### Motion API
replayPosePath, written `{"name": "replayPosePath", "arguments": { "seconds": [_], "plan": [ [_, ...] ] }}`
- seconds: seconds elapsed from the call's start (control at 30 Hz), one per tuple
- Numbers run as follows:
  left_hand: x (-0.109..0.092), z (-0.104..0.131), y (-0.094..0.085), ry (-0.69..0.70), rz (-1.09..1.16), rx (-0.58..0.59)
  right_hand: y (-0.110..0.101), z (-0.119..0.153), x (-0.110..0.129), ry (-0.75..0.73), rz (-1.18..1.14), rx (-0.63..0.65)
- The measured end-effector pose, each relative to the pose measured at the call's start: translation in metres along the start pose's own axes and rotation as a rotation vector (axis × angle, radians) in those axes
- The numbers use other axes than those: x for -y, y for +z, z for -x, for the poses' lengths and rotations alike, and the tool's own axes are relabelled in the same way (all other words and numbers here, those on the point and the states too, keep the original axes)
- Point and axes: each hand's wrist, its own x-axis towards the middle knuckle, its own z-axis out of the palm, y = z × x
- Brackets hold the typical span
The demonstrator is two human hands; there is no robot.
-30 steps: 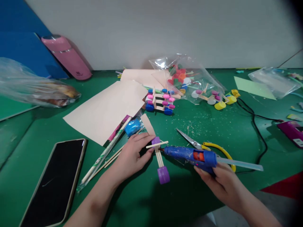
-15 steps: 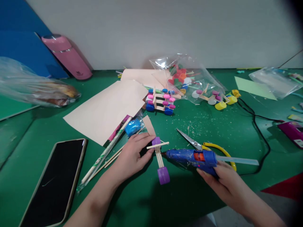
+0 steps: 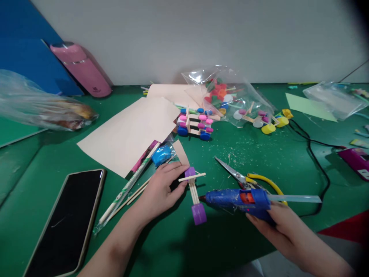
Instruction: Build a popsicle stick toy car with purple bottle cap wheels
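My left hand (image 3: 165, 184) pinches the upper purple bottle cap (image 3: 189, 173) of a small stick model between thumb and fingers. Pale wooden sticks (image 3: 194, 191) run from that cap to a lower purple cap (image 3: 199, 214), and a short stick (image 3: 198, 176) lies across the top end. My right hand (image 3: 284, 227) grips a blue hot glue gun (image 3: 239, 200) with a translucent glue stick (image 3: 296, 198) sticking out of its back. The gun's dark nozzle points left, close to the sticks near the lower cap. Scissors (image 3: 230, 169) with yellow handles lie behind the gun, partly hidden by it.
Left of my arm lies a phone (image 3: 66, 223). Wrapped sticks (image 3: 127, 188), a blue packet (image 3: 162, 154) and cream paper (image 3: 129, 130) are nearby. Finished-looking cap models (image 3: 194, 125) and a clear bag (image 3: 227, 92) stand behind. A black cable (image 3: 319, 169) curves at right.
My right hand has moved the glue gun slightly right and toward me, its nozzle now nearer the lower cap. My left hand and the stick model have stayed in place.
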Motion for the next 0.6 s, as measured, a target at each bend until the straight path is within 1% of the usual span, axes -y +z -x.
{"name": "replayPosePath", "arguments": {
  "seconds": [0.07, 0.2, 0.27, 0.33, 0.43, 0.53, 0.6],
  "plan": [
    [-0.001, 0.000, 0.000, -0.004, 0.007, 0.007, -0.002, 0.001, -0.001, 0.057, -0.018, 0.027],
    [-0.003, 0.000, -0.001, -0.026, 0.025, 0.013, -0.010, -0.002, -0.002, 0.198, -0.145, 0.161],
    [-0.004, 0.001, -0.002, -0.043, 0.041, 0.009, -0.015, -0.003, -0.005, 0.285, -0.236, 0.164],
    [-0.003, 0.002, -0.005, -0.056, 0.058, -0.016, -0.020, -0.004, -0.012, 0.377, -0.287, 0.097],
    [-0.004, 0.005, -0.010, -0.095, 0.059, -0.125, -0.030, -0.008, -0.026, 0.465, -0.340, -0.040],
    [-0.008, 0.009, -0.017, -0.178, 0.054, -0.318, -0.040, -0.018, -0.041, 0.521, -0.386, -0.113],
    [-0.013, 0.013, -0.022, -0.239, 0.082, -0.460, -0.045, -0.027, -0.050, 0.558, -0.315, -0.155]
  ]
}}
